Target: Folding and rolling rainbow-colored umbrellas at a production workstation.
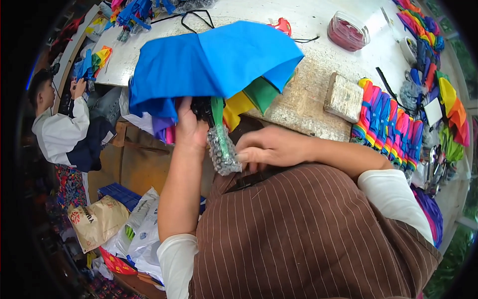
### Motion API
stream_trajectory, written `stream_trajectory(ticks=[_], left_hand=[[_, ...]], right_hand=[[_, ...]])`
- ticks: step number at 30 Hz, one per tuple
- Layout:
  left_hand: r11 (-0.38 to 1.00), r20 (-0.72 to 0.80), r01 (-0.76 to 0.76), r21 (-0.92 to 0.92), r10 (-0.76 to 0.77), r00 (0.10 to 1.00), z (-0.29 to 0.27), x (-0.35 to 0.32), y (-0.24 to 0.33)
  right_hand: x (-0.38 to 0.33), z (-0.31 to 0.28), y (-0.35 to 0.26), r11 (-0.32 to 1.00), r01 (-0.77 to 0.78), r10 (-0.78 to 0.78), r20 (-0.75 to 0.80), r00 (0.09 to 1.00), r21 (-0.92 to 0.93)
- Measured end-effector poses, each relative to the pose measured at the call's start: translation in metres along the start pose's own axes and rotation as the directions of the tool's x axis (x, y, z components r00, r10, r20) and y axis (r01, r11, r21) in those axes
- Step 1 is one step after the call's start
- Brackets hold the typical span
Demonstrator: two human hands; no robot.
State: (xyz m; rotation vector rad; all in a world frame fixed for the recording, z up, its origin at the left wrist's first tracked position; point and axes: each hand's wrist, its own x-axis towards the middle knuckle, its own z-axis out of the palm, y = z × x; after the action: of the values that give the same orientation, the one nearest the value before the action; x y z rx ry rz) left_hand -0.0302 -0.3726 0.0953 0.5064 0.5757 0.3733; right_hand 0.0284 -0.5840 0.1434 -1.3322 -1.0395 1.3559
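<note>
The folding umbrella [216, 60] is held over the near edge of the worktable [308, 107], left of the middle of the scene. Its long axis runs from near to far, leaning slightly left at the far end; the handle [223, 152] points near, toward the person and a little to the right, while the partly spread canopy is on the far side. The panels are smooth, thin cloth: two broad blue ones on top, with green, yellow and purple hanging below. Dark ribs crowd together at the shaft, and clear bubble wrap sleeves the handle.

The left hand [191, 124] grips beneath the canopy at the ribs, thumb upward, its other fingers mostly hidden. The right hand [266, 147] is at the right side of the wrapped handle, fingers curled and thumb reaching toward the wrap; with the blur, I cannot tell whether they pinch it.

Far right on the table, a clear plastic tub [354, 46] holds something dark red. Low on the left, a white plastic bag [144, 244] shows a bit of green, beside a creased tan bag [97, 222]. A worn, squared block [343, 97] lies on the right, just beside a row of rainbow-striped bundles [386, 122]. On the far left, a co-worker [64, 127] in a white top raises both hands.
</note>
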Motion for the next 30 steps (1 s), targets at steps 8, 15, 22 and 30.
stream_trajectory(ticks=[8, 15, 22, 30], left_hand=[[0.993, -0.021, 0.122, -0.001, -0.122, 0.992, 0.016, -0.003, 0.019], [0.995, -0.009, 0.102, -0.003, -0.102, 0.995, 0.020, -0.001, 0.009], [0.992, -0.005, 0.127, 0.017, -0.127, 0.992, 0.016, -0.011, 0.008], [1.000, -0.029, -0.012, -0.015, 0.012, 1.000, 0.003, 0.003, 0.034]], right_hand=[[-0.013, -0.050, 0.005, 0.438, -0.132, -0.584, -0.393, 0.710, -0.889], [0.022, -0.072, 0.015, 0.343, -0.368, -0.600, -0.503, 0.621, -0.864], [0.035, -0.079, 0.022, 0.258, -0.306, -0.720, -0.394, 0.571, -0.916], [0.031, -0.025, 0.001, 0.143, 0.440, -0.767, 0.182, 0.615, -0.887]])
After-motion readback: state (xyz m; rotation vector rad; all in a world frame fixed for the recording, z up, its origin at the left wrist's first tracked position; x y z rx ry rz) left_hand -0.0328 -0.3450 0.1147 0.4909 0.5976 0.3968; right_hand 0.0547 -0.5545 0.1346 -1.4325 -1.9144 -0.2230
